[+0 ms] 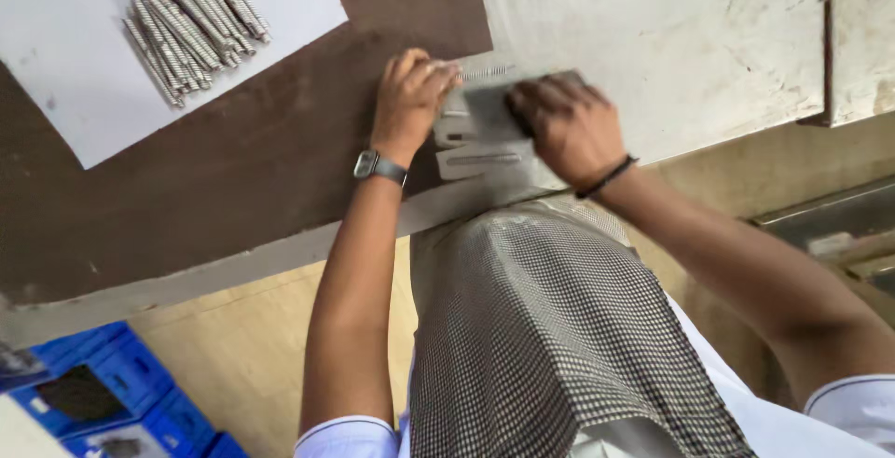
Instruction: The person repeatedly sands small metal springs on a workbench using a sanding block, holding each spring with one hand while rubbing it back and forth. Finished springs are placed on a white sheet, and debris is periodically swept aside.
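Blue plastic crates (98, 393): sitting on the floor at the lower left, below the bench edge, out of the way of the hands.

Sheet of white paper (65, 57): lying flat on the dark brown bench (233, 169), probably serving as a clean pad so that small parts are showing up against it.

Heap of grey threaded metal rods (191, 24): lying side by side on the paper, all pointing roughly the same way, well apart from both hands, likely being kept together as stock.

Left hand (410, 99): wearing a wristwatch, its grip curling closed around one end of a flat grey metal fixture block (480, 131), seemingly steadying it; a single thin threaded rod (485, 73) is poking out just beyond the fingertips, though whether the fingers are pinching it I cannot tell.

Flat grey metal fixture block: resting at the near edge of the bench, between the two hands, right in front of the person's checked apron.

Right hand (564, 127): wearing a dark wristband, pressing down over the block's other end, its grip closed on it, apparently bracing it.

Pale scuffed bench surface (671, 38): stretching away to the right.
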The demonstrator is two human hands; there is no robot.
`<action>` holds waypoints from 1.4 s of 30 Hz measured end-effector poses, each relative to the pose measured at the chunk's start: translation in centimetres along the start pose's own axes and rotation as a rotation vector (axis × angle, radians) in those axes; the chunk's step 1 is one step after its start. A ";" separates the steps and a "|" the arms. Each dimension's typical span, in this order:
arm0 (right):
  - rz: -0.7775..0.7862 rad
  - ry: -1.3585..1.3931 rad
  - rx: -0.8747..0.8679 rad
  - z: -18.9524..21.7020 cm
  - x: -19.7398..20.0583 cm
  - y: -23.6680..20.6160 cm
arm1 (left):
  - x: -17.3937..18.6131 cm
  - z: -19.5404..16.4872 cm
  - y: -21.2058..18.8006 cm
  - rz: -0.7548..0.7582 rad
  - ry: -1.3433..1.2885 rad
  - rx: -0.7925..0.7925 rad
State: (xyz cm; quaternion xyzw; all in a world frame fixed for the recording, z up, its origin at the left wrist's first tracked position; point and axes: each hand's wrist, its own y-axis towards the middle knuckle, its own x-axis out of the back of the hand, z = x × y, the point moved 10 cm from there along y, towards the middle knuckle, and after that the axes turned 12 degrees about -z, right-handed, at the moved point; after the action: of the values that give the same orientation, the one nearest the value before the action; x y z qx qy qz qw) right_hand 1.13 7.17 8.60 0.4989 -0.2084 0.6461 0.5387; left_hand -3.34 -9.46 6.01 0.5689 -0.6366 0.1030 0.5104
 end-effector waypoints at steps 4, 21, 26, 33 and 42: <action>0.088 -0.144 0.066 -4.5 -3.0 1.0 | -0.5 -3.4 -1.3 0.031 -0.030 0.110; 0.029 -0.178 0.057 1.5 -8.6 5.0 | -1.5 0.1 -1.9 0.132 0.232 0.123; 0.005 -0.167 0.038 0.7 -8.2 6.8 | -1.6 3.3 -0.9 0.075 0.048 0.171; -0.015 -0.128 0.033 1.4 -4.4 8.4 | -1.3 6.1 3.8 0.003 0.149 0.008; 0.011 -0.187 0.101 -4.7 -1.5 5.2 | -1.7 -0.5 2.7 0.053 -0.134 0.061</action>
State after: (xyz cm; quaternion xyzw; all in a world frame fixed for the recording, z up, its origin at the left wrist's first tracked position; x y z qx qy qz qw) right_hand -5.67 8.51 6.77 0.5825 -0.2277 0.6092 0.4876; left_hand -5.60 -7.20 6.12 0.5728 -0.6808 0.0976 0.4459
